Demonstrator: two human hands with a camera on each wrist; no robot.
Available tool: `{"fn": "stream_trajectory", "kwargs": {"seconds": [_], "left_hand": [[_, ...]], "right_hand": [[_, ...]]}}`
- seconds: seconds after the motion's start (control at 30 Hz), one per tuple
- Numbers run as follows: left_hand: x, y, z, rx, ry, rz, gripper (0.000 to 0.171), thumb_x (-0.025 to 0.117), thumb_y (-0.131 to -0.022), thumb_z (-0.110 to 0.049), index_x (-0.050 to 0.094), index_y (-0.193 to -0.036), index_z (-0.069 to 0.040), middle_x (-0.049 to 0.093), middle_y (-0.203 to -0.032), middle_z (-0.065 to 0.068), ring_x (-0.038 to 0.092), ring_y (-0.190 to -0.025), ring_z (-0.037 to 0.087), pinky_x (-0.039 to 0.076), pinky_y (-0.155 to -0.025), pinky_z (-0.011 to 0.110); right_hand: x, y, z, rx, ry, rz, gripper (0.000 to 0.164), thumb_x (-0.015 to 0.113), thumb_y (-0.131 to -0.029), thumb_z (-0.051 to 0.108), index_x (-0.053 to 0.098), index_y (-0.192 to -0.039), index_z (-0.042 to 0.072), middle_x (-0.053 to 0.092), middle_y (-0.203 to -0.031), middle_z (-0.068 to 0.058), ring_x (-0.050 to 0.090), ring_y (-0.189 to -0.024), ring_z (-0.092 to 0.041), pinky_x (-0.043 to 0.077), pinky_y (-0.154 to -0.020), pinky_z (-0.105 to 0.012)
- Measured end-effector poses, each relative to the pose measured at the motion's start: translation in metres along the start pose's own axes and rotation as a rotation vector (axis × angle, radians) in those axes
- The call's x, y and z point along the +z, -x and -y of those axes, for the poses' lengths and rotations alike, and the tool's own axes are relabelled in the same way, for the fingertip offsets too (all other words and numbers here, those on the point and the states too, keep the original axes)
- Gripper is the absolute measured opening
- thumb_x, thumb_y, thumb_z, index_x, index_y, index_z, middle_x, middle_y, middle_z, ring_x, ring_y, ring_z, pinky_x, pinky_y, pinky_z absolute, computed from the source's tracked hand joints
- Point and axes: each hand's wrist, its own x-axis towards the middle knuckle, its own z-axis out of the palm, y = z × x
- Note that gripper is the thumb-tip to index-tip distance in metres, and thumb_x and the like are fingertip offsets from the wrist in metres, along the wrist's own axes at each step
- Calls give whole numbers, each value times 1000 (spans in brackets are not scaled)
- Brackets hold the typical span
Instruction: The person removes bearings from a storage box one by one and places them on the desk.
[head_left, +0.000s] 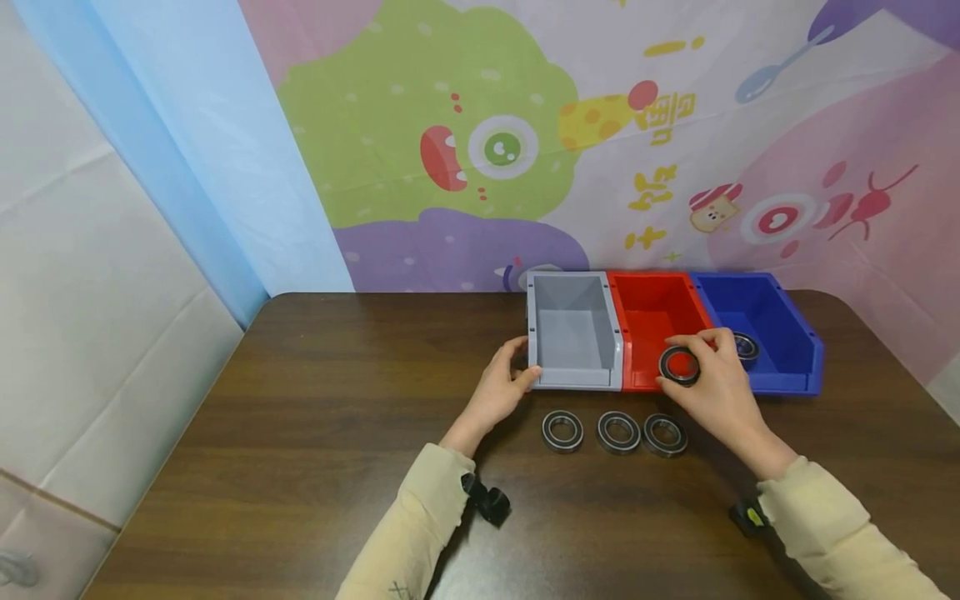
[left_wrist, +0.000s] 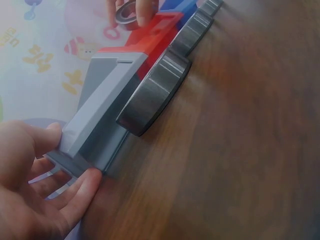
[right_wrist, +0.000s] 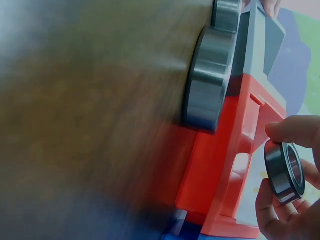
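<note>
My right hand (head_left: 716, 383) pinches a ball bearing (head_left: 679, 366) between thumb and fingers, above the front of the red bin (head_left: 651, 312). In the right wrist view that bearing (right_wrist: 285, 171) is tilted, its steel outer ring toward the camera. My left hand (head_left: 498, 383) grips the front left corner of the grey bin (head_left: 576, 337), thumb on the rim; in the left wrist view its fingers (left_wrist: 82, 192) reach under the corner. Three more bearings lie on the table before the bins: a left one (head_left: 562, 431), a middle one (head_left: 619, 432) and a right one (head_left: 665, 435).
A blue bin (head_left: 757, 308) stands right of the red one, with a bearing (head_left: 745, 347) inside. The three bins touch side by side at the back of the brown table (head_left: 337, 417), against a cartoon-printed cloth (head_left: 480, 108). Black wrist devices sit at both sleeves.
</note>
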Motion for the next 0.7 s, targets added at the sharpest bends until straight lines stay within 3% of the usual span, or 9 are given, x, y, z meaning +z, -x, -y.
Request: {"fn": "stream_trajectory", "kwargs": {"seconds": [0.7], "left_hand": [[-1,0,1,9,-5,3,50,57,-91,-17,37,-135,-7,45,-128,15,55,-74,13,46,-60,22]], "right_hand": [[-17,27,-3,-11,65,17,51,79,-63,9,56,-108,0,41,-104,-21,47,-87,-39,45,-70,-57]]}}
